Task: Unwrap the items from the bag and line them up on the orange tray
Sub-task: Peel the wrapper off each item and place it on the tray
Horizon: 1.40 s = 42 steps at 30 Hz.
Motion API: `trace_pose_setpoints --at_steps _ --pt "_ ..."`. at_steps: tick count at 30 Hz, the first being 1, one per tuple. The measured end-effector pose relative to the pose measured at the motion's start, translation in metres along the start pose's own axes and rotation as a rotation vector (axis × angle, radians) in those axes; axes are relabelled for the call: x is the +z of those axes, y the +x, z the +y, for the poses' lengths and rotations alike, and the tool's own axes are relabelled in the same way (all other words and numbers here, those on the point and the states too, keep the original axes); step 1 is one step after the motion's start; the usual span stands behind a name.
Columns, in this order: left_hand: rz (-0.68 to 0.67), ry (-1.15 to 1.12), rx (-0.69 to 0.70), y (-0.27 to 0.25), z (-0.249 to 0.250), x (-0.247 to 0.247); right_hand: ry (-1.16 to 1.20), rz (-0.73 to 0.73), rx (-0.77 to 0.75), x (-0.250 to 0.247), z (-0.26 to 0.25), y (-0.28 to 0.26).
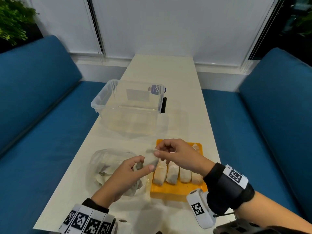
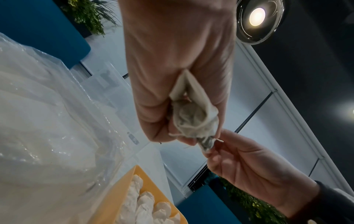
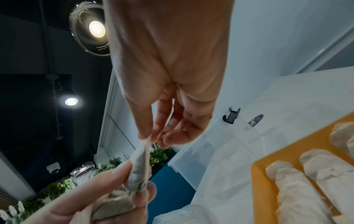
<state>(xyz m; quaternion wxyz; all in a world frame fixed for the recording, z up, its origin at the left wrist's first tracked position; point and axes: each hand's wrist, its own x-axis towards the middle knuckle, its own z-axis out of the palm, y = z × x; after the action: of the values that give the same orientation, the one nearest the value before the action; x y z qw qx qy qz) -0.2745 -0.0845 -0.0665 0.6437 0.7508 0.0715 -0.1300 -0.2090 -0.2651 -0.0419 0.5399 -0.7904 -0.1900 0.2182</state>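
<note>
the wrapped item is held in the air between both hands, just left of the orange tray and above the desk, so that both ends are free to work on. the left hand has its grip curled around the lower end, thumb and fingers pinching the pale wrapping to anchor it. the right hand pinches the upper tip of the wrapping between thumb and forefinger, its other fingers loosely bent; this opposed hold likely serves to pull or untwist the wrap. several pale items lie side by side in a row on the tray, close at hand. the clear plastic bag lies on the desk left of the tray, under the left hand. a clear plastic bin stands farther back.
</note>
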Motion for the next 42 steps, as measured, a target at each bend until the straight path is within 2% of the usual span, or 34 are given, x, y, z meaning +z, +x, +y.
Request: trace_pose_setpoints --at_steps 4,8,13,16,25,33,38,42 --pt "-0.010 0.021 -0.033 -0.002 0.000 -0.001 -0.001 0.044 0.021 -0.008 0.007 0.001" --pt "0.066 0.028 -0.060 -0.004 -0.008 -0.012 -0.010 0.059 0.133 -0.023 0.023 -0.002" --pt "0.121 -0.040 -0.130 -0.010 -0.017 -0.025 -0.273 -0.107 0.311 -0.033 0.055 -0.003" --pt "0.121 -0.059 -0.153 -0.013 -0.021 -0.024 -0.344 -0.213 0.384 -0.030 0.067 -0.001" --pt "0.119 -0.094 -0.172 -0.014 -0.022 -0.026 -0.438 -0.314 0.530 -0.015 0.082 0.019" --pt "0.118 -0.075 -0.170 -0.012 -0.023 -0.026 -0.706 -0.181 0.434 -0.012 0.092 0.030" --pt "0.111 -0.069 -0.173 -0.010 -0.022 -0.027 -0.758 -0.160 0.445 -0.013 0.093 0.032" --pt "0.105 -0.068 -0.178 -0.007 -0.022 -0.029 -0.825 -0.147 0.349 -0.017 0.082 0.024"
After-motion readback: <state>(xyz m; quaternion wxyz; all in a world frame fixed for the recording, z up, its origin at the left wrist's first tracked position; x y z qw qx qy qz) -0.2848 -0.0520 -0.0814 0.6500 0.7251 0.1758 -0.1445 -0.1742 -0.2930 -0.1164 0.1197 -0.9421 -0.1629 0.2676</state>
